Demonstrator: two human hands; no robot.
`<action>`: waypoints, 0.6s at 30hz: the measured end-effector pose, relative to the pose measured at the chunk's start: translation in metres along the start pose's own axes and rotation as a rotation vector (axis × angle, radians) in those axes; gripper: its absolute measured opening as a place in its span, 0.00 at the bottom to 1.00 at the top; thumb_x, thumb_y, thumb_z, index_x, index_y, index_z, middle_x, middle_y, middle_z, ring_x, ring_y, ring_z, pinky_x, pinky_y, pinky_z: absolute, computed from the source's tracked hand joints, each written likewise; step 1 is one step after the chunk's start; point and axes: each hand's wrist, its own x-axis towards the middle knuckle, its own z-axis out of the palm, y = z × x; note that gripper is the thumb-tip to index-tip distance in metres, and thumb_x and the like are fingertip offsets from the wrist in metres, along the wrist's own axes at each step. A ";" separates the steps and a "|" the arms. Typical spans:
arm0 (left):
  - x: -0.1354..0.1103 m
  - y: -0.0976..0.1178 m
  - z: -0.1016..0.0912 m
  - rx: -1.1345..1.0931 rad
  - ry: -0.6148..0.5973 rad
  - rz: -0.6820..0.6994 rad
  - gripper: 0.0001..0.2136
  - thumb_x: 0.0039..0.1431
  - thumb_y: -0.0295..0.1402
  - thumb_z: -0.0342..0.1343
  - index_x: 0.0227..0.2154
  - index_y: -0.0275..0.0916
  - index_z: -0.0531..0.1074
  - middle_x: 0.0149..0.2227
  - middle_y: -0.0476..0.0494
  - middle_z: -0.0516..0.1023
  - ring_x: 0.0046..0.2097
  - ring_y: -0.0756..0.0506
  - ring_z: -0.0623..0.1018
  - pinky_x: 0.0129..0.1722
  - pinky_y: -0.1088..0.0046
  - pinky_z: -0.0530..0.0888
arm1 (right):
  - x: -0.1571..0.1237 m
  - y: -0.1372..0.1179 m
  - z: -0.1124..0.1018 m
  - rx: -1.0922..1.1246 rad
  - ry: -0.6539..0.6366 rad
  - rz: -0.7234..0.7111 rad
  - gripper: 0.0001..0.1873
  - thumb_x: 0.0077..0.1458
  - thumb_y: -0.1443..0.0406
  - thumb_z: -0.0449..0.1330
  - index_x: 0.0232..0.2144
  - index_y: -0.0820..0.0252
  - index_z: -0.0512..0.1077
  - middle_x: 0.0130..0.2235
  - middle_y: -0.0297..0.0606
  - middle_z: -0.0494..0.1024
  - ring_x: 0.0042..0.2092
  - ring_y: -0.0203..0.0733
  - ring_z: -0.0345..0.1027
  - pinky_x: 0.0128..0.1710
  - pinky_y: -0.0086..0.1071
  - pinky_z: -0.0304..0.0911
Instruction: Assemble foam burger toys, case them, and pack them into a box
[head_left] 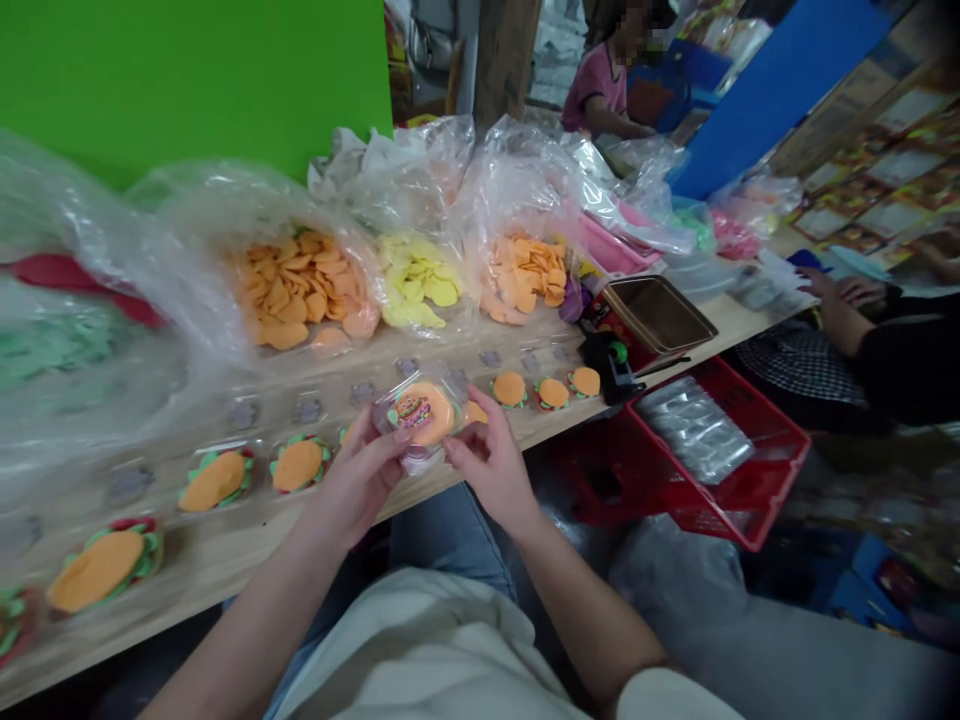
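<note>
A clear plastic clamshell box (429, 412) with an orange toy burger inside and a printed label on its lid is held over the front edge of the bench. My left hand (367, 470) grips its left side, thumb on the lid. At the lower right corner, my right hand (489, 455) pinches the box with thumb and fingers. Burgers in open clear trays lie in a row along the bench, among them one toy burger (298, 464) left of my hands and another toy burger (510, 390) to the right.
Plastic bags of orange pieces (300, 290), yellow pieces (421, 275) and green pieces (60, 345) line the back. A tin box (660, 315) and a tape dispenser (611, 365) stand at the right. Below is a red crate (776, 470). Other people sit beyond.
</note>
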 end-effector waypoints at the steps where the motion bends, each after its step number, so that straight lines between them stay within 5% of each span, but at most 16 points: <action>1: -0.001 0.002 -0.002 -0.008 0.019 0.002 0.16 0.48 0.26 0.59 0.41 0.44 0.68 0.42 0.49 0.75 0.39 0.49 0.76 0.36 0.75 0.74 | -0.001 0.004 0.002 -0.028 -0.006 0.007 0.35 0.49 0.61 0.60 0.57 0.52 0.51 0.28 0.30 0.69 0.30 0.36 0.65 0.32 0.31 0.62; 4: -0.002 0.009 -0.011 -0.032 0.110 0.036 0.15 0.47 0.28 0.60 0.40 0.44 0.69 0.40 0.51 0.75 0.35 0.51 0.75 0.33 0.77 0.74 | -0.009 0.012 0.004 -0.237 0.094 -0.019 0.29 0.48 0.61 0.62 0.52 0.56 0.60 0.33 0.34 0.71 0.34 0.37 0.66 0.33 0.31 0.62; 8: -0.005 0.019 -0.026 0.041 0.164 0.116 0.15 0.47 0.30 0.61 0.40 0.43 0.69 0.39 0.50 0.75 0.37 0.49 0.75 0.33 0.76 0.73 | -0.023 -0.001 0.011 -0.520 0.299 -0.174 0.07 0.52 0.62 0.58 0.28 0.59 0.72 0.30 0.36 0.73 0.33 0.37 0.65 0.33 0.30 0.60; 10: -0.009 0.023 -0.032 0.099 0.189 0.154 0.15 0.47 0.32 0.61 0.40 0.42 0.69 0.39 0.49 0.74 0.38 0.49 0.75 0.33 0.76 0.73 | -0.024 -0.012 0.021 -0.498 0.201 -0.174 0.07 0.52 0.62 0.58 0.26 0.58 0.74 0.29 0.35 0.75 0.32 0.37 0.66 0.32 0.29 0.60; 13: -0.017 0.028 -0.039 0.167 0.219 0.203 0.17 0.48 0.33 0.61 0.42 0.43 0.68 0.40 0.49 0.74 0.40 0.49 0.74 0.35 0.76 0.72 | -0.014 -0.020 0.044 -0.273 -0.030 0.031 0.07 0.50 0.62 0.59 0.28 0.58 0.76 0.28 0.34 0.77 0.30 0.37 0.68 0.29 0.29 0.61; 15: -0.024 0.031 -0.044 0.190 0.213 0.219 0.17 0.48 0.32 0.61 0.43 0.43 0.67 0.40 0.50 0.73 0.40 0.49 0.73 0.37 0.76 0.71 | -0.004 -0.017 0.059 -0.053 -0.101 0.160 0.09 0.50 0.61 0.59 0.28 0.60 0.76 0.26 0.34 0.76 0.29 0.36 0.67 0.27 0.28 0.61; 18: -0.034 0.036 -0.053 0.192 0.207 0.232 0.17 0.49 0.32 0.60 0.43 0.44 0.66 0.41 0.50 0.73 0.41 0.49 0.73 0.40 0.75 0.70 | 0.007 -0.004 0.078 0.159 -0.178 0.172 0.10 0.48 0.59 0.61 0.27 0.61 0.74 0.25 0.33 0.75 0.28 0.35 0.66 0.29 0.28 0.62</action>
